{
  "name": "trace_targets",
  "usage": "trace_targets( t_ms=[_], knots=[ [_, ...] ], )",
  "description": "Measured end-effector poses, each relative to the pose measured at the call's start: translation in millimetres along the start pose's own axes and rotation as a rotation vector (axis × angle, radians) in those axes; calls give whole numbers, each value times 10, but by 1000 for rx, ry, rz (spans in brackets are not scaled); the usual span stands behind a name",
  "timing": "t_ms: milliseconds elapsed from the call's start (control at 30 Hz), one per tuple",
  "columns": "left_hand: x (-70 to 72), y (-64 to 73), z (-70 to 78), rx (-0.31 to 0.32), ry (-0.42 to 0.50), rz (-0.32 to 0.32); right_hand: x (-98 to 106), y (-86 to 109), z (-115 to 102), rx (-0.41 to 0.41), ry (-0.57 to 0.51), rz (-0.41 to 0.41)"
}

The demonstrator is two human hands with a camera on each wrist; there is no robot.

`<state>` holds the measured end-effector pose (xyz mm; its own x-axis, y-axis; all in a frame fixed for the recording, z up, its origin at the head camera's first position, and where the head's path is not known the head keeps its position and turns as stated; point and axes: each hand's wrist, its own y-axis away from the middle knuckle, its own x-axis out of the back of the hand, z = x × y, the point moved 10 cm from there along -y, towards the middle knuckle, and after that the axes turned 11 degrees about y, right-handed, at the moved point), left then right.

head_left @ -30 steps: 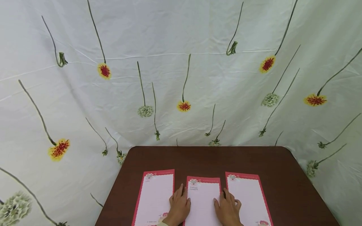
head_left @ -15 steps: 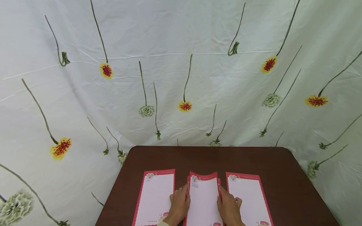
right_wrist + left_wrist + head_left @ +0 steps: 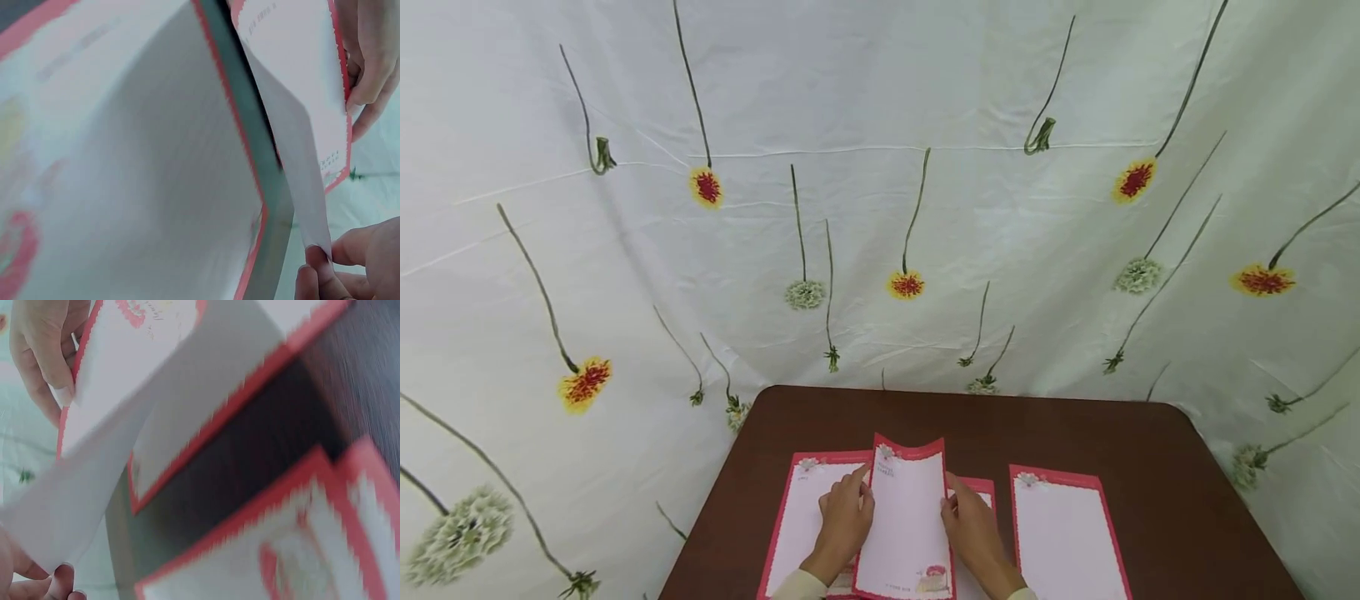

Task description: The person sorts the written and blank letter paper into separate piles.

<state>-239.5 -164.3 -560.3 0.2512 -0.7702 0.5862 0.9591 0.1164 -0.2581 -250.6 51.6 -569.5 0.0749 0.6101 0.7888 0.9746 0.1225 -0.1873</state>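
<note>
A sheet of red-bordered letter paper (image 3: 906,517) is raised over the table, its top edge bowed between my two hands. My left hand (image 3: 844,518) pinches its left edge; in the left wrist view, thumb and fingertips (image 3: 61,578) close on the paper's side. The opposite edge is pinched by my right hand (image 3: 972,527), also visible in the right wrist view with its thumb (image 3: 353,245) against the paper. Beneath, partly covered, lie a left sheet (image 3: 800,510) and a middle sheet (image 3: 983,490) with the same border.
Another red-bordered sheet (image 3: 1067,529) lies to the right on the dark brown table (image 3: 970,425). Behind the table hangs a pale cloth (image 3: 850,92) printed with flowers. The table's far edge meets this cloth.
Both hands first rested beside the middle sheets, then gripped the top one by its sides. They have lifted it and carried it left, partly over the left sheet, uncovering another sheet below.
</note>
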Motion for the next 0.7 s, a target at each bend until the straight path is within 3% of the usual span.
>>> trace_targets(
  t_ms=[367, 567, 700],
  knots=[
    [553, -85, -290, -18, -112, 130, -408, -215, -545, 112, 25, 5],
    [736, -69, -556, 74, -138, 126, -649, -248, -694, 109, 29, -78],
    [850, -46, -695, 105, -172, 129, -761, -271, -797, 129, 22, -91]
  ],
)
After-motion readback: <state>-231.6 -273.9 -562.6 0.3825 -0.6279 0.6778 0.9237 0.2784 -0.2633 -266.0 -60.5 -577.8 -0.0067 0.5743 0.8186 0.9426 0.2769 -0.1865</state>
